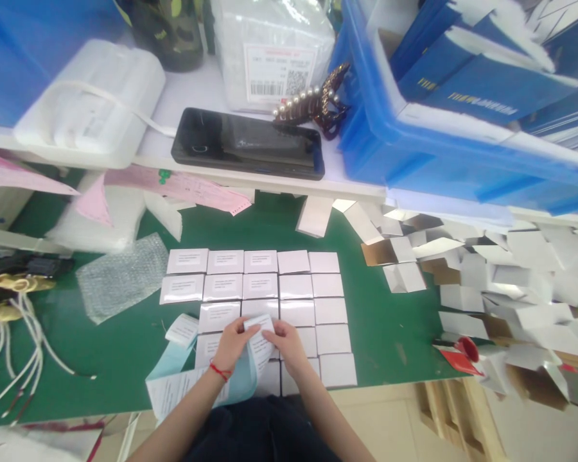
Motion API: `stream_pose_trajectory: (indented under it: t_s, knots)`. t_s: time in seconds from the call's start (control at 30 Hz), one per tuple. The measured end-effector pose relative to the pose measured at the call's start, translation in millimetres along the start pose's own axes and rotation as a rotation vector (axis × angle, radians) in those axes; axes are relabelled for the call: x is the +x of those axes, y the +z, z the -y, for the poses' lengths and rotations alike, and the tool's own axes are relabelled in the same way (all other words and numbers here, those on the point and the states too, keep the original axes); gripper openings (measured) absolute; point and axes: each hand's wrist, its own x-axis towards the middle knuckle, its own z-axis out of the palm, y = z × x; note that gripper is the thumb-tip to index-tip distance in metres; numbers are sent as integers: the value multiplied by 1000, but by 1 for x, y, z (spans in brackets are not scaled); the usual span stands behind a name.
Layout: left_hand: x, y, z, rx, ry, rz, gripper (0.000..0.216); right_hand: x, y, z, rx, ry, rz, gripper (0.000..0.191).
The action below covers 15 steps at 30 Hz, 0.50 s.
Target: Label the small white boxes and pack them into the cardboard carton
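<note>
Both of my hands meet over a grid of small white boxes [296, 285] laid in rows on the green mat [376, 327]. My left hand [234, 343], with a red string at the wrist, pinches a white printed label [259, 324] at its left end. My right hand [289, 340] pinches the same label from the right. A strip of label backing paper [173, 385], pale blue and white, trails from under my left hand toward the table's front edge. Boxes on the left of the grid bear labels; those on the right are plain.
A heap of folded white cartons [505, 282] fills the right side. Bubble wrap [120, 276] and white cables [24, 346] lie at left. On the raised shelf sit a black phone [248, 144], a hair clip [318, 102], a wrapped parcel [274, 51] and a blue crate [443, 147].
</note>
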Motion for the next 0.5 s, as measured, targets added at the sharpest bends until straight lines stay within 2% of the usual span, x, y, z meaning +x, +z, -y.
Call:
stream_pose_trajectory:
  t_s: [0.1,0.23,0.33,0.5]
  knots:
    - [-8,4,-1,-81,-89,68,39,0,5,-2,51,17,-32,31]
    - [-11,6,-7,-113,-61,60,40,6,10,-5,-4,-17,-190,25]
    - [-7,4,-11,-2,-2,39,41,11,13,-6,-15,-12,-239,27]
    - [8,1,-11,152,39,-67,46,17,16,-10,59,-38,-298,25]
